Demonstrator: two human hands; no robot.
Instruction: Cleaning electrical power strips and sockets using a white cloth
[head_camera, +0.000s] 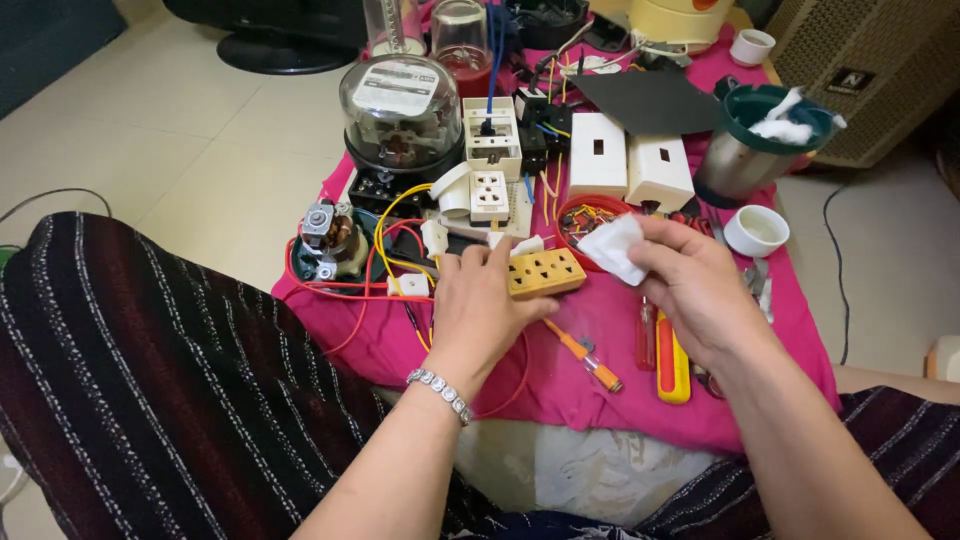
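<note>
left hand (478, 305) lies flat, fingers spread, touching the near left end of the yellow socket block (545, 273) on the pink cloth (600, 330). right hand (690, 290) pinches a white tissue (612, 247) just right of the block. an orange tester screwdriver (585, 357) lies nearer.

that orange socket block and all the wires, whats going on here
A person sits over a pink cloth crowded with electrical parts. The left hand steadies an orange socket block on the cloth, while the right hand pinches a white wad just beside it. Screwdrivers, white switch boxes and a glass-domed meter lie around them.
</note>
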